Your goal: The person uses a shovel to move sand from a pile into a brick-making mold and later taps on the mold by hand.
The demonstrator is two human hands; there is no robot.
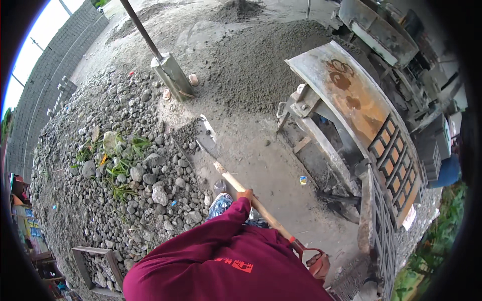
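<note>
Shovel: blade down on the ground at the edge of the stones, wooden shaft (271, 219) slanting back toward the person's right side, so the shovel (232, 181) pretty much crosses in front of the body
Blade: pale metal blade (208, 131), dark gravel (186, 134) sitting along its left side; can't tell how much is actually on it
Left hand: left hand (245, 194) has its fingers wrapped around the shaft, partway up
Right hand: right hand (318, 265) is closed on the red handle (299, 246) at the top end
Feet: one grey shoe (220, 187) just left of the shaft
Left side: big spread of loose stones (80, 200), green plants (140, 144) poking through, wooden frame (115, 271) lying low on it
Ahead: post in a concrete base (173, 78), heap of fine grey gravel (266, 65) past it
Right side: rusty metal machine (351, 95) with a gridded section
</note>
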